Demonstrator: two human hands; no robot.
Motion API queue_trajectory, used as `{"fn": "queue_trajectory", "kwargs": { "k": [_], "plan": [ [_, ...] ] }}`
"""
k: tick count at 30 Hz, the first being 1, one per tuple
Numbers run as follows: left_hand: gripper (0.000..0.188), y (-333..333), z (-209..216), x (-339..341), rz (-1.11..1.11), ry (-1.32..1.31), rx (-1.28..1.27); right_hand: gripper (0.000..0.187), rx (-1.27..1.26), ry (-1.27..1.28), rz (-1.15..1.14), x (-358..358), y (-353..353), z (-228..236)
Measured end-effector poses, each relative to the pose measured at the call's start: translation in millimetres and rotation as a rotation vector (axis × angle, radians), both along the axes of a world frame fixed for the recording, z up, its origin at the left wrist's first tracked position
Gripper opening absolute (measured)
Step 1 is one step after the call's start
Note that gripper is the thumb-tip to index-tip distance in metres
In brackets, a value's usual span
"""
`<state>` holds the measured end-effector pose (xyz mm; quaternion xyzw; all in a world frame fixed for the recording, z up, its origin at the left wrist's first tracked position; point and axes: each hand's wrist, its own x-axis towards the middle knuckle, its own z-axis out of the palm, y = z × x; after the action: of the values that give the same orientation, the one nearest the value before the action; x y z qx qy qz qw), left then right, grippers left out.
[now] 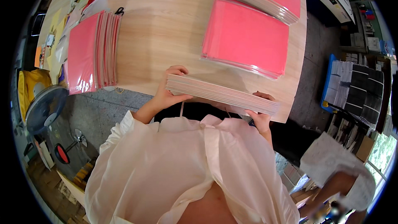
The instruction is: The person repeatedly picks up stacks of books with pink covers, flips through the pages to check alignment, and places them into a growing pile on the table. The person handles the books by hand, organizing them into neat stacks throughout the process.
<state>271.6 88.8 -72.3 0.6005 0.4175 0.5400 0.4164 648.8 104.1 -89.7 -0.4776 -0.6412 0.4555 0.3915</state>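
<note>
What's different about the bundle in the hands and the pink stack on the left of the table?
The held bundle shows mostly its pale, layered edge; the left stack shows a broad, shiny pink face. The held bundle is gripped by the left hand and right hand, while no hand touches the left stack. Both are made of many thin layers.

Your left head-worn fisheye, aimed steeply down, your shirt (161,157) closest, left hand (163,91) and right hand (261,120) near mid-view, tabletop (161,31) beyond.
</note>
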Motion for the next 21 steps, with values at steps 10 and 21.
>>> {"fn": "queue_trajectory", "kwargs": {
  "k": [10,21],
  "plan": [
    [0.059,-17.7,-27.2,-5.5,-0.022,-0.089,-0.208,0.032,-0.074,-0.041,0.01,4.0,0.4,-40.3],
    [0.128,5.0,-13.8,-18.4,0.088,-0.144,-0.138,0.03,0.691,-0.724,0.424,-50.9,54.3,258.5]
  ]
}}
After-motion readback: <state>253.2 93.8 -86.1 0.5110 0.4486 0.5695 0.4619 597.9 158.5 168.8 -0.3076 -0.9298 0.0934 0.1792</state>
